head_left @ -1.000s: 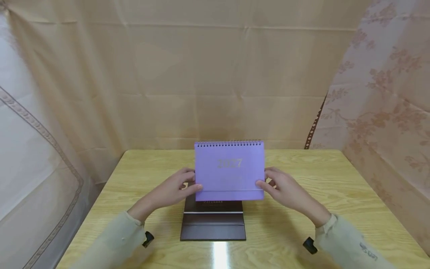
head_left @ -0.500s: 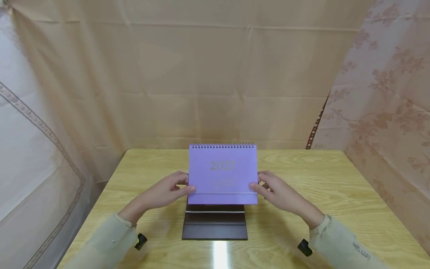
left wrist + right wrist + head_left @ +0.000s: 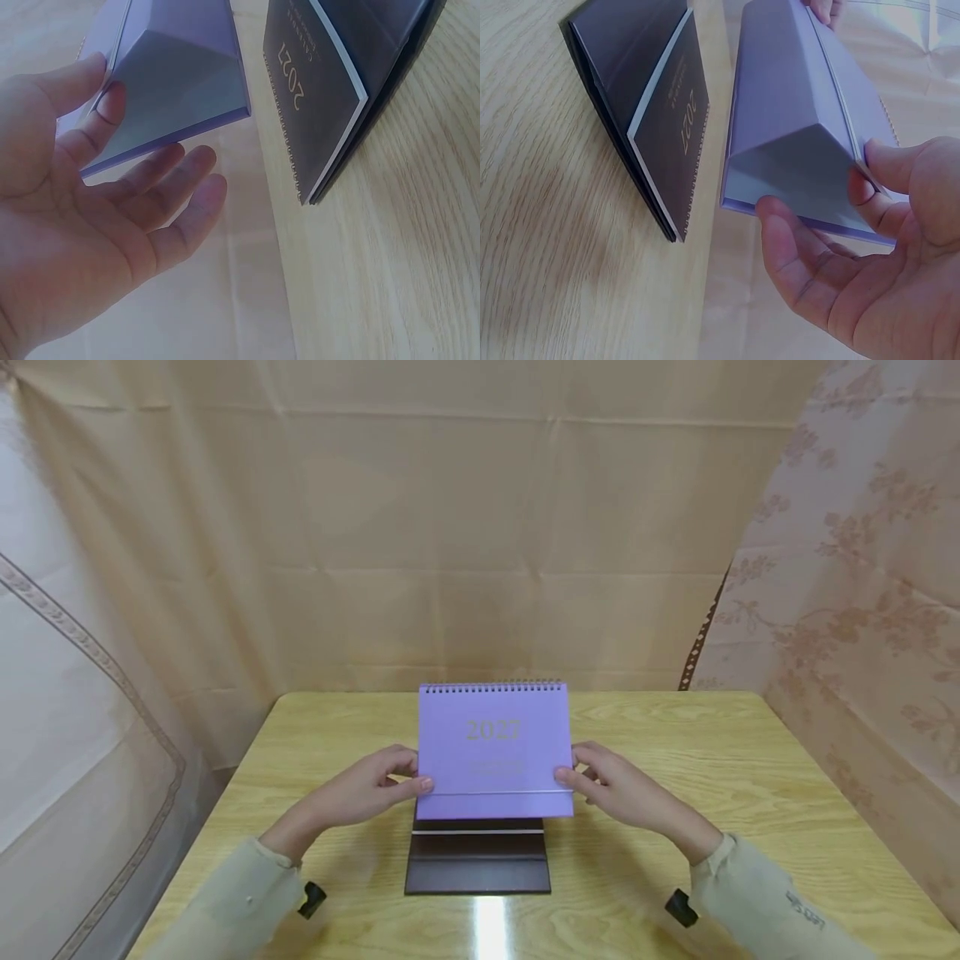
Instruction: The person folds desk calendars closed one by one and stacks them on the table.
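Observation:
Between my two hands is a purple spiral-bound desk calendar (image 3: 495,752) with "2027" on its front. My left hand (image 3: 367,787) pinches its left edge, thumb on the front face and forefinger behind. On the opposite edge my right hand (image 3: 626,785) pinches it the same way. Both wrist views show the purple calendar's hollow, folded stand from the side. A dark brown desk calendar (image 3: 477,864) with gold "2027" lettering stands on the table beneath and behind it; the purple one hides its upper part in the head view. In the wrist views the two calendars are apart.
A light wood-grain table (image 3: 315,727) carries the dark calendar. Beige cloth (image 3: 450,527) hangs behind the far edge, with patterned cloth (image 3: 877,610) to the right and white cloth (image 3: 67,735) to the left. A bright reflection falls near the table's front.
Both hands have carried the purple calendar a little left and slightly down, mostly in the first half second. It covers more of the dark calendar's lettering now. The grip looks unchanged.

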Demonstrator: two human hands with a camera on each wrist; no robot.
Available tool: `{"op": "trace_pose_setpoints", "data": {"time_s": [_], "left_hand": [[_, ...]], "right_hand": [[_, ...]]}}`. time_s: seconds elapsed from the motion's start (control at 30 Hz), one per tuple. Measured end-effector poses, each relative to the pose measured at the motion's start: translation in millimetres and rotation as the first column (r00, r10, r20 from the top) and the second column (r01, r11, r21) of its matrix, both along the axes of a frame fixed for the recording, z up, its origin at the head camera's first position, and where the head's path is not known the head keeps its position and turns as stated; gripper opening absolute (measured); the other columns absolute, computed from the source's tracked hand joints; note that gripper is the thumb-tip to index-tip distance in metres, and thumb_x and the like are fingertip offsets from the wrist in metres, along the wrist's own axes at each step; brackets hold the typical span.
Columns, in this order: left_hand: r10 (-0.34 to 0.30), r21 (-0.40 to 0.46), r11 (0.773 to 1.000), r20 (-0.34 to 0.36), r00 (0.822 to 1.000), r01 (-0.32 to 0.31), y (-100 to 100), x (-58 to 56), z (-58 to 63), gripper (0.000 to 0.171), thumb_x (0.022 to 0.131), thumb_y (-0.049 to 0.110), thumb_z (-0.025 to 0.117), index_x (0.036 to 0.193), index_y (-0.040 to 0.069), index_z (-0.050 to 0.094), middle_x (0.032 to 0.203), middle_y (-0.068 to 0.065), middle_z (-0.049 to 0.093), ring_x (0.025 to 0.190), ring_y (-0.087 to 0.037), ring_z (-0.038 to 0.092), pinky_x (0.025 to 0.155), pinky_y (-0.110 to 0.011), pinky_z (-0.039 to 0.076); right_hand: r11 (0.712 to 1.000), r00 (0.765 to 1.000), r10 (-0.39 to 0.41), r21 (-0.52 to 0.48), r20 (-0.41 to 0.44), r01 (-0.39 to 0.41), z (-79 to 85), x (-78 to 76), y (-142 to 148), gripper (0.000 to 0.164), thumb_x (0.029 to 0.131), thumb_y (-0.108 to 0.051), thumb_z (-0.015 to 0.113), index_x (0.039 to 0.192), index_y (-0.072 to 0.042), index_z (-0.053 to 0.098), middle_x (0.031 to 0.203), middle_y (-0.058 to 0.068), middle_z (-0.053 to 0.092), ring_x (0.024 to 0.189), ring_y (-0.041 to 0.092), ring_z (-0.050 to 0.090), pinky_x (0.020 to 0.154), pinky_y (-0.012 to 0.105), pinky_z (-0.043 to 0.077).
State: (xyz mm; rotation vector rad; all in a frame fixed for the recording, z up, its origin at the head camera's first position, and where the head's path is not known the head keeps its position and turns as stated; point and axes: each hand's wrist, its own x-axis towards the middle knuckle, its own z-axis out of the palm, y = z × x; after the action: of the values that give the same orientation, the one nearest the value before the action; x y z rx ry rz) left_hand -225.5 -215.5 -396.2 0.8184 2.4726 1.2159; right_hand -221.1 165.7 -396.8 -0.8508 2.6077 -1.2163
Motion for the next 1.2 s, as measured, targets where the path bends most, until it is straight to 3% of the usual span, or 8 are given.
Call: {"op": "trace_pose_setpoints", "data": {"time_s": [0.27, 0.53, 0.73, 0.83, 1.0, 1.2], "left_hand": [[0.001, -0.001, 1.000, 0.002, 1.000, -0.001, -1.6, 3.0, 2.6, 0.020, 0.104, 0.032, 0.060, 0.113, 0.015, 0.067, 0.116, -0.001, 0.064, 0.107, -0.021, 0.056, 0.090, -0.042, 0.050], [-0.002, -0.010, 1.000, 0.000, 1.000, 0.002, -0.9, 5.0, -0.5, 0.018, 0.105, 0.031, 0.059, 0.103, 0.014, 0.063, 0.113, -0.002, 0.063, 0.109, -0.022, 0.057, 0.091, -0.043, 0.050], [0.005, -0.023, 1.000, 0.000, 1.000, -0.005, -0.2, 3.6, 1.5, 0.017, 0.104, 0.031, 0.060, 0.100, 0.014, 0.062, 0.110, -0.002, 0.063, 0.106, -0.022, 0.056, 0.091, -0.045, 0.049], [0.000, -0.033, 0.999, 0.002, 1.000, 0.000, -0.4, 2.1, 3.1, 0.018, 0.104, 0.032, 0.060, 0.098, 0.015, 0.061, 0.108, -0.002, 0.062, 0.103, -0.022, 0.055, 0.089, -0.044, 0.048], [-0.005, -0.051, 0.999, 0.020, 1.000, 0.006, -0.9, 1.1, 4.7, 0.020, 0.104, 0.035, 0.059, 0.097, 0.016, 0.060, 0.106, 0.000, 0.062, 0.102, -0.023, 0.055, 0.087, -0.043, 0.048], [-0.008, -0.060, 0.998, 0.057, 0.998, 0.011, -2.5, 3.1, 5.9, 0.021, 0.105, 0.035, 0.057, 0.100, 0.015, 0.060, 0.110, 0.000, 0.064, 0.107, -0.022, 0.059, 0.088, -0.044, 0.049]], "right_hand": [[1.000, 0.999, 0.014, -0.015, 0.042, -0.013, -1.3, -2.2, -1.4, 0.027, 0.107, -0.031, 0.054, 0.122, -0.011, 0.064, 0.134, 0.018, 0.058, 0.083, 0.018, 0.063, 0.069, 0.041, 0.058], [1.000, 0.996, 0.002, -0.001, 0.084, -0.002, -2.9, -0.9, -0.4, 0.021, 0.107, -0.034, 0.054, 0.104, -0.015, 0.062, 0.128, 0.015, 0.058, 0.085, 0.020, 0.063, 0.073, 0.048, 0.058], [1.000, 0.996, -0.002, -0.011, 0.088, 0.003, 1.8, 0.6, 1.5, 0.020, 0.107, -0.031, 0.055, 0.106, -0.013, 0.064, 0.130, 0.017, 0.057, 0.087, 0.020, 0.063, 0.072, 0.037, 0.058], [1.000, 0.996, -0.001, -0.024, 0.093, 0.003, 3.3, 0.2, 2.1, 0.021, 0.106, -0.030, 0.056, 0.110, -0.011, 0.065, 0.131, 0.017, 0.057, 0.090, 0.021, 0.063, 0.074, 0.037, 0.057], [1.000, 0.996, -0.001, -0.002, 0.093, 0.001, 1.5, -0.3, 1.3, 0.022, 0.107, -0.033, 0.054, 0.099, -0.013, 0.060, 0.120, 0.010, 0.061, 0.105, 0.028, 0.061, 0.085, 0.047, 0.052], [1.000, 0.981, 0.018, -0.013, 0.193, -0.016, -1.2, 0.1, -0.6, 0.025, 0.107, -0.035, 0.053, 0.098, -0.013, 0.058, 0.108, 0.009, 0.058, 0.097, 0.029, 0.061, 0.081, 0.045, 0.052]]}}
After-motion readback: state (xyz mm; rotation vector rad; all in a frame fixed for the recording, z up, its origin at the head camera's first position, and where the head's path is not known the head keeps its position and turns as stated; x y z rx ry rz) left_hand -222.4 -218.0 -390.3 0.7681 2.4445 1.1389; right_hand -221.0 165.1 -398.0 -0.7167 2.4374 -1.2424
